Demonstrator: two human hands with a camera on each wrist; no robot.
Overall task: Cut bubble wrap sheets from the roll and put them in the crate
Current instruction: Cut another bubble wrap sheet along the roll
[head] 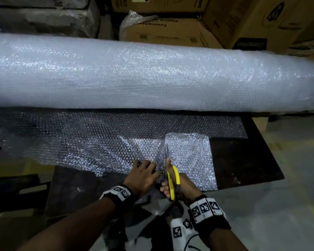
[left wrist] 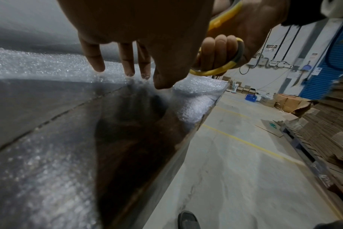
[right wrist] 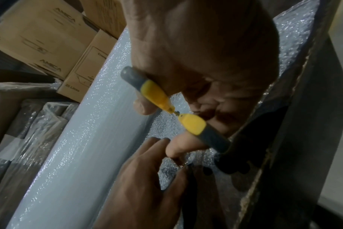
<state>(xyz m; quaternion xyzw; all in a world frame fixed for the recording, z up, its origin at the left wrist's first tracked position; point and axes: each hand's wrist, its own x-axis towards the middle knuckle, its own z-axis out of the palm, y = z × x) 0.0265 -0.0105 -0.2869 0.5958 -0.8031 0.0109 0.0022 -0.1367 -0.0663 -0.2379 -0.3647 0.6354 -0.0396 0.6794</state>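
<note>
A big bubble wrap roll lies across the dark table. Its unrolled sheet spreads toward me over the table. A cut runs up from the sheet's near edge, and the strip to the right of it is partly severed. My left hand presses straight fingertips on the sheet just left of the cut. My right hand grips yellow-handled scissors, with the blades in the cut. The handles show in the right wrist view.
Cardboard boxes are stacked behind the roll. Concrete floor with yellow lines lies to the right of the table. A small blue crate stands far off on the floor. Flattened cardboard is piled at the right.
</note>
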